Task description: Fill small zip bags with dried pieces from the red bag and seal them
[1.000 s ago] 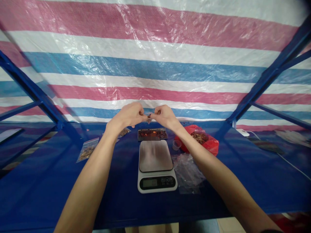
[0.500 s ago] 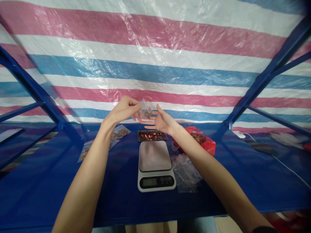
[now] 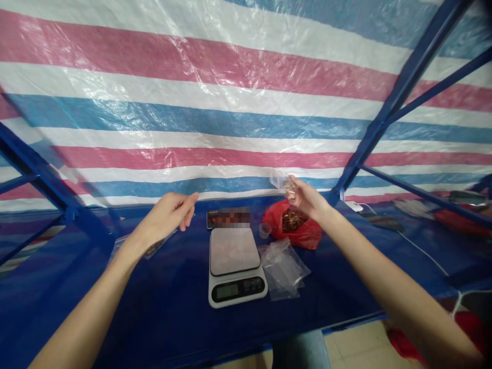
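My right hand (image 3: 303, 197) is raised above the red bag (image 3: 298, 228) and pinches a small clear plastic bag (image 3: 280, 180) with a little brown material in it. My left hand (image 3: 169, 215) hovers at the left above the blue shelf (image 3: 172, 307), fingers loosely curled, nothing in it. Just below that hand lie small filled bags (image 3: 156, 248), partly hidden by my wrist. A white kitchen scale (image 3: 234, 266) with a steel plate stands between my arms.
A pile of empty clear bags (image 3: 282, 266) lies right of the scale, a small plastic cup (image 3: 264, 230) beside the red bag. A phone (image 3: 228, 218) lies behind the scale. Blue rack posts stand at both sides, with a striped tarp behind. A cable (image 3: 423, 251) runs at right.
My hands were together at the centre on the small bag. They have parted: my right hand carried the bag to the right, over the red bag, and my left hand let go and dropped left.
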Motion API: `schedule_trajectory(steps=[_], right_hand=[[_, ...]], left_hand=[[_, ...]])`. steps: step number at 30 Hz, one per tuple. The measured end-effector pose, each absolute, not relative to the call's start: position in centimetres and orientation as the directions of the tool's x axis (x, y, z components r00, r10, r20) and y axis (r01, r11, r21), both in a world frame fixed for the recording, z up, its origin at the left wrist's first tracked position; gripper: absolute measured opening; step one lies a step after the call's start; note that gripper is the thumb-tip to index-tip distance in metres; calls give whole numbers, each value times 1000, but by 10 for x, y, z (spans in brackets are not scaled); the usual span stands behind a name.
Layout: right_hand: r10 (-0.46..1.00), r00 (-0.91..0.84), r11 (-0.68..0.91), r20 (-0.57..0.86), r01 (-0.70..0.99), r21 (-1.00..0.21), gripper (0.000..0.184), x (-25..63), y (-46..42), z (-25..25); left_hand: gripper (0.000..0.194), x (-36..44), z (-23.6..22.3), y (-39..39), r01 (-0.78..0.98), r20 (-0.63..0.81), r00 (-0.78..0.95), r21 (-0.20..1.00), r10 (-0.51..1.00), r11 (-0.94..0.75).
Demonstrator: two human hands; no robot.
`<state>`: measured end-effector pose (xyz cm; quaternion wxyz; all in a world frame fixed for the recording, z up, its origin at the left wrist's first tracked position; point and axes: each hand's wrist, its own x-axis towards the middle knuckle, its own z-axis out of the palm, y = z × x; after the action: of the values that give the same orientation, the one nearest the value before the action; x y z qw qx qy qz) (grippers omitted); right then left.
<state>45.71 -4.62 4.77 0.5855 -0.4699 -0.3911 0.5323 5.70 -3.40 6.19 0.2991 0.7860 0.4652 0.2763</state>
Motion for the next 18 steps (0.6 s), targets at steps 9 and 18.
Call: schedule_trajectory(steps=[9,18], right_hand=[[936,344,-33,80,310,-950,54,557,-96,35],[974,63,106,219,725,-681,67,545,-84,43]], left_hand=[[65,7,-29,-23,703,191,254,636,948,-317],[66,-6,-31,-19,707,193,192,652,962,-272]])
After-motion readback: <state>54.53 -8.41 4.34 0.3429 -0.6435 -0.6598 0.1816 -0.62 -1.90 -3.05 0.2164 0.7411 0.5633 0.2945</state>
